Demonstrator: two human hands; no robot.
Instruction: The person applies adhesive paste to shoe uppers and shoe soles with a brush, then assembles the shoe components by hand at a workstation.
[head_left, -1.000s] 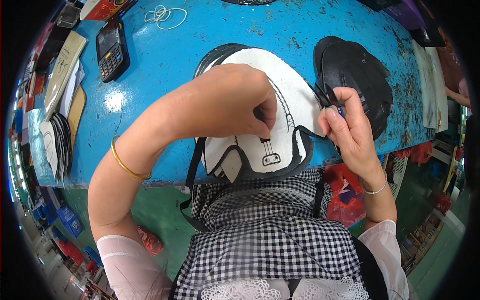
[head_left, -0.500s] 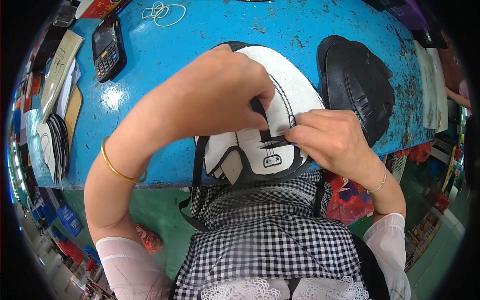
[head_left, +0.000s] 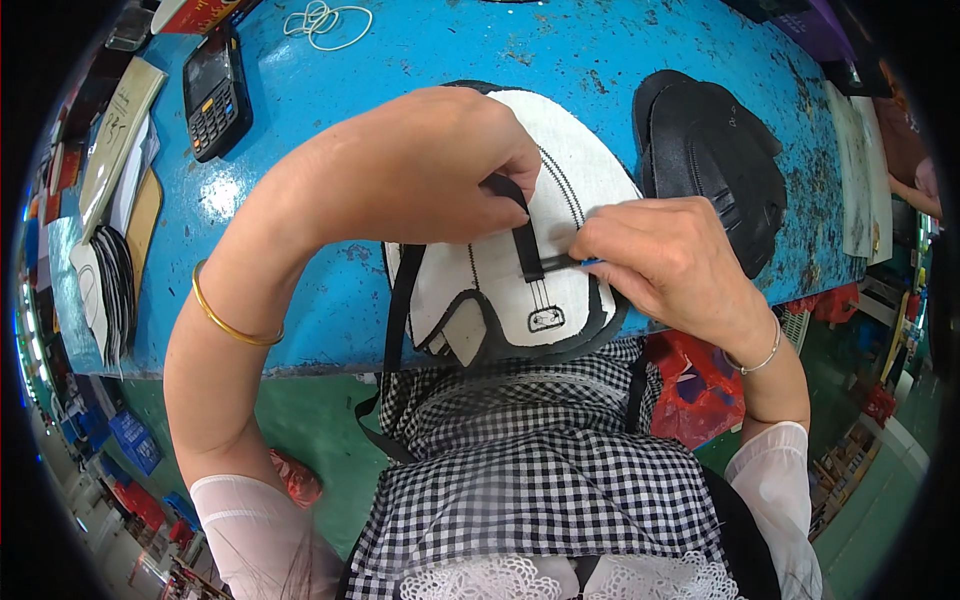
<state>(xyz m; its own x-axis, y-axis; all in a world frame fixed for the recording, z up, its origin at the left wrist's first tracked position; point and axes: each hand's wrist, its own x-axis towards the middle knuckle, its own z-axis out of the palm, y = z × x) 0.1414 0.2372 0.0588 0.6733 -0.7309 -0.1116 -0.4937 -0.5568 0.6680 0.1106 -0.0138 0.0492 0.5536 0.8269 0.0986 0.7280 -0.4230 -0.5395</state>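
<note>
A white oval fabric panel (head_left: 585, 175) with black stitched lines and black edging lies on the blue worktable (head_left: 430, 60). A narrow black strap (head_left: 526, 245) runs down its middle. My left hand (head_left: 420, 170) pinches the strap's upper end and presses it onto the panel. My right hand (head_left: 665, 260) holds a thin tool with a blue end (head_left: 590, 262), its tip against the strap's side.
A stack of black shaped pieces (head_left: 720, 160) lies to the right of the panel. A black handheld keypad device (head_left: 213, 95) and a coil of white cord (head_left: 322, 20) sit at the back left. Flat cut pieces (head_left: 105, 280) are stacked along the left edge.
My right hand has come from the panel's right edge to its middle and now touches the strap. My left hand shifted up slightly, leaving the strap visible.
</note>
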